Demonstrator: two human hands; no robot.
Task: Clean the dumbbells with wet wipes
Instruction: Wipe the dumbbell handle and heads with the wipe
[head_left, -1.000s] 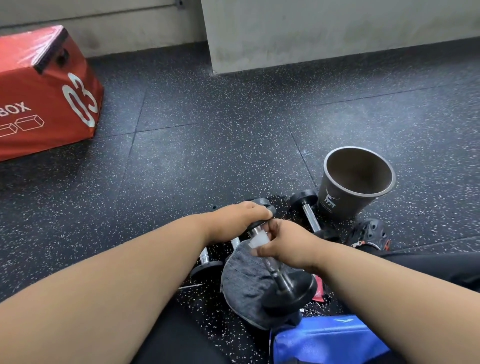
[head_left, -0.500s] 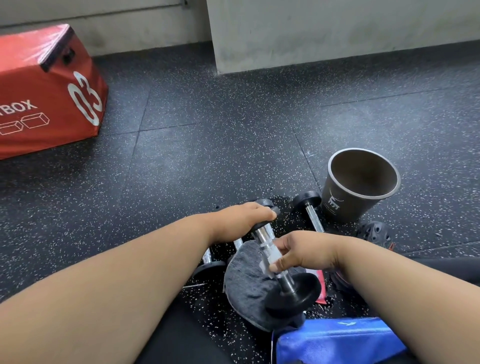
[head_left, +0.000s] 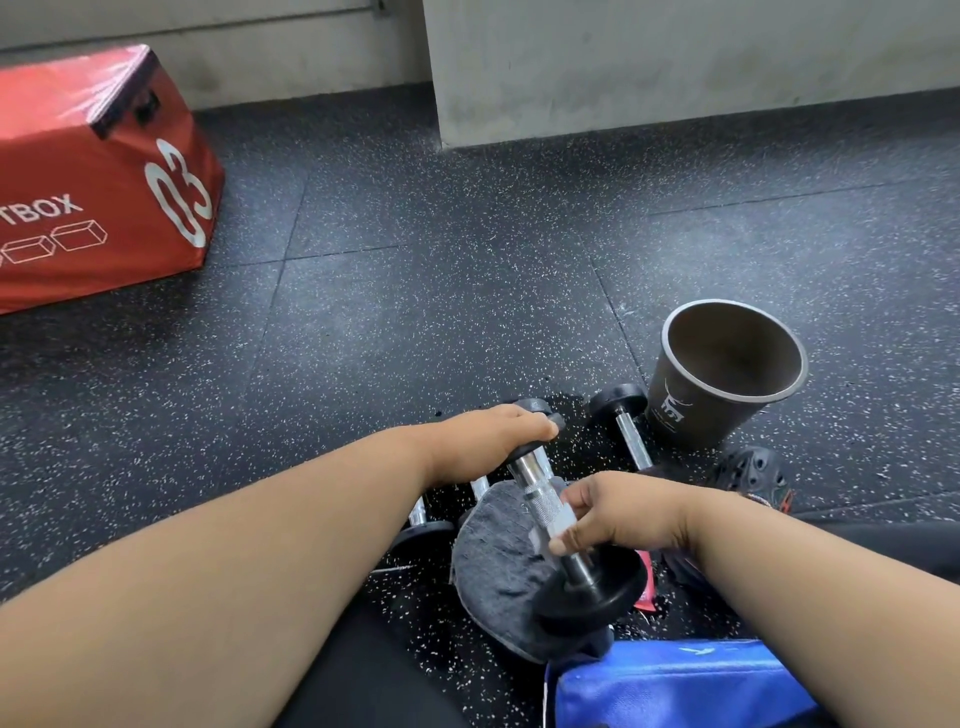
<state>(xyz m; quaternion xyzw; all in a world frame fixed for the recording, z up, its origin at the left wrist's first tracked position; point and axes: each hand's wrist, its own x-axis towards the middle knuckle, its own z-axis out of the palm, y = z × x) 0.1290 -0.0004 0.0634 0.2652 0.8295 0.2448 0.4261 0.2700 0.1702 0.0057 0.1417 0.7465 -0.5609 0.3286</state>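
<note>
Floor (head_left: 467, 291): dark speckled rubber; red box and grey bucket seen unmoved.
Dumbbell (head_left: 550, 506): held tilted over the grey cloth (head_left: 498, 566), far plate up, near plate low.
Left hand (head_left: 483, 441): far plate kept gripped from above.
Right hand (head_left: 618, 512): wrapped round the handle; since a second ago slid down toward the near plate.
Wet wipe (head_left: 563, 525): pinched against the knurling.
Meaning: handle stroke judged nearly complete; plates probably remain.
</note>
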